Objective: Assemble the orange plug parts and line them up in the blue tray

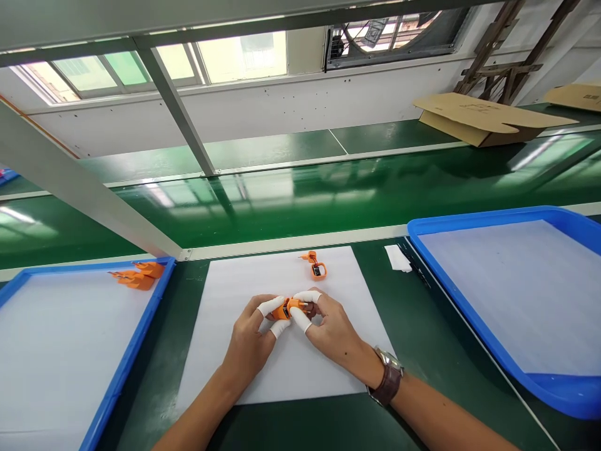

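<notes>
So, nearest first: both bare forearms come in from the bottom edge. Watch (389, 378) with a brown strap and metal case on the right wrist; dial too small to read.

Left hand (248, 341), just below center frame: thumb and index, both in white finger cots, pinching the left end of an orange plug part (287, 308). Right hand (334, 332): also cotted thumb and index, pinching the same part's right end, metal pins poking out past the fingers. Part is held over a white sheet (225, 313), dark insides showing between the two grips. Any marking on it is too small to read.

Sheet lies on a dark green bench (370, 269). Blue tray (126, 366) at lower left, paper-lined. Blue tray (469, 319) at right, paper-lined too.

Further up the sheet, a second orange unit (315, 267), opened, dark component inside, near the top edge. Orange pieces (138, 277) bunched in the left tray's upper right corner. White slip (397, 258) beside the right tray, dark slim tool (417, 266) next to it.

Beyond: glossy green surface (272, 216). Upper right: cardboard box (474, 116), flaps up, faint print, illegible; second carton (576, 96) at the right edge, small print, also unreadable. Windows (241, 56) along the top.
</notes>
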